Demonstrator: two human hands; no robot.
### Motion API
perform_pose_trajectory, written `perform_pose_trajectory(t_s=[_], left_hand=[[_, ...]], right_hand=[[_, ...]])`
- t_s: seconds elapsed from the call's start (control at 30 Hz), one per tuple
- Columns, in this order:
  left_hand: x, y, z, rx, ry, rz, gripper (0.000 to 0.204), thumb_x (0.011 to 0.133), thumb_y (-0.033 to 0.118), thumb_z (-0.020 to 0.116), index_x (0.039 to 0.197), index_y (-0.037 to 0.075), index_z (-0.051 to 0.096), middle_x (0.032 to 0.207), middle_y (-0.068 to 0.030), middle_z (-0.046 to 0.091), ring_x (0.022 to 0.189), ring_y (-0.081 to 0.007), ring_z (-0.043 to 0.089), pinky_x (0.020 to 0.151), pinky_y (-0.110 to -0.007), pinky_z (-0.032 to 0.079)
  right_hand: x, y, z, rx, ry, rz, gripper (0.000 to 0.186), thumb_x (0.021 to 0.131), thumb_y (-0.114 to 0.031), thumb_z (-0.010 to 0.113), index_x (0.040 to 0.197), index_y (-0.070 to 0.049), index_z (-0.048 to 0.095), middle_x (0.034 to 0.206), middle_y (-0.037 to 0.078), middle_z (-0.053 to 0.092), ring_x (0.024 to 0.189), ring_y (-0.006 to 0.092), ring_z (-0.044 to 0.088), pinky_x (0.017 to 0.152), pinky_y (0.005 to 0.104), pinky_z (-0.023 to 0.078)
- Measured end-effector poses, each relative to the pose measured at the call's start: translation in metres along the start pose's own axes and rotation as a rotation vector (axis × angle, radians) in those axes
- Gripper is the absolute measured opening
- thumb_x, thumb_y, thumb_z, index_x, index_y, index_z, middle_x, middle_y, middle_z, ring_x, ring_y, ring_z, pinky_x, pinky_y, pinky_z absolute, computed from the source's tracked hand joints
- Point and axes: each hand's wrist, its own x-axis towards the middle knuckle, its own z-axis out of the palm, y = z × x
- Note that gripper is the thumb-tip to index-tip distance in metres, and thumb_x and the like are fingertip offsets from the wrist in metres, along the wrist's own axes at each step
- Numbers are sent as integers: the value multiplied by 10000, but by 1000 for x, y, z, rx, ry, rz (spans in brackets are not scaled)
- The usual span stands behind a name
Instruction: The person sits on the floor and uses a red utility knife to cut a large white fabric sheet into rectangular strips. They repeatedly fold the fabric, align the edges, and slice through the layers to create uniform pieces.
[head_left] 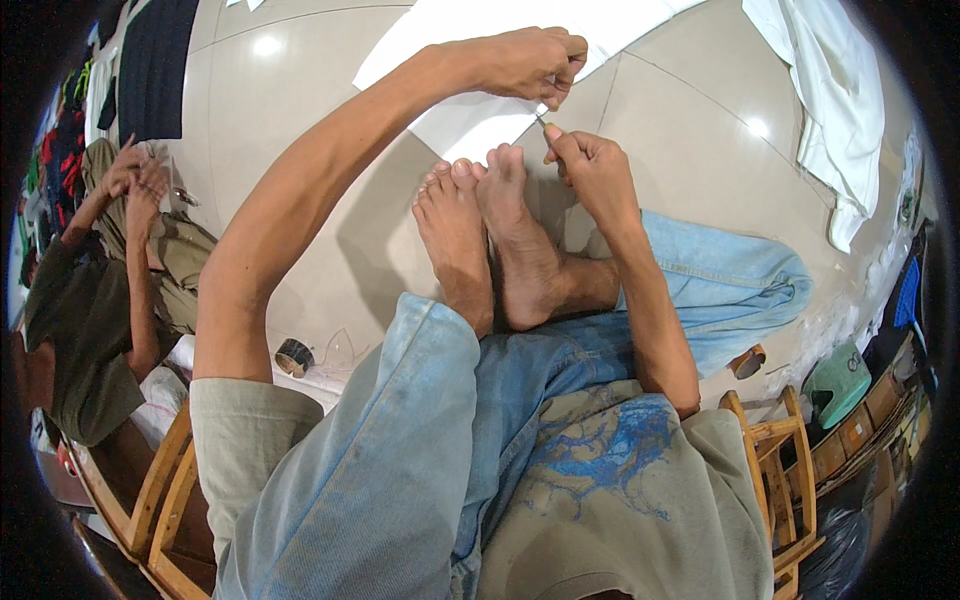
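A white cloth [470,125] is spread across the floor beyond my bare feet [455,225]. My left hand [535,68] is closed in a pinch at the cloth's right edge, its forearm reaching across from the left. Just below those fingertips, my right hand [598,172] grips a small tool [550,140] with a brownish handle and a thin metal shaft. The tool's tip points up toward the pinched edge. Its exact kind is too small to tell, and most of the handle is hidden inside my fingers.
White garments [840,110] lie on the tiled floor at the right. A roll of dark tape [294,357] sits left of my knee. Wooden stools [780,470] stand behind me. Another person [90,310] sits at the left beside dark cloth [155,70]. A green tub [838,383] is at the right.
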Motion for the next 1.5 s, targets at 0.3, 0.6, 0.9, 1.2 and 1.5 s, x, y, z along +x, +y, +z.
perform_pose_trajectory(t_s=[0.3,0.6,0.9,1.2,1.5], left_hand=[[0,0,0,-10,3,18,101,765,83,722,746,-16,725,950,-58,582,988,-257,557,825,-408,490],[-2,1,6,2,0,38,99,767,83,721,745,-13,723,946,-54,580,981,-259,557,820,-404,491],[-1,13,-5,-28,-16,8,126,771,107,728,877,44,754,1001,-78,607,1051,-287,578,868,-425,495],[66,22,-35,536,-3,136,616,744,-84,721,1276,225,714,1508,39,553,1304,-227,548,1149,-369,469],[128,16,-66,663,-341,80,220,842,-7,701,1021,106,759,1108,9,666,1133,-185,608,1056,-362,507]], right_hand=[[0,3,-2,-3,-9,-16,510,966,-440,632,761,17,725,533,116,546,510,184,538,519,359,419],[-6,3,-2,-20,2,-15,485,956,-421,653,768,20,725,564,124,577,504,185,523,515,363,416],[-24,13,-20,-153,-153,72,455,1000,-421,666,801,-15,719,610,-34,507,574,71,431,525,273,330],[-19,14,-72,397,-32,232,448,1032,-462,613,947,-41,736,616,-55,460,519,31,350,459,220,234],[20,-6,-89,311,-8,139,482,1004,-489,635,920,-29,750,618,-28,510,545,60,429,495,241,311]])
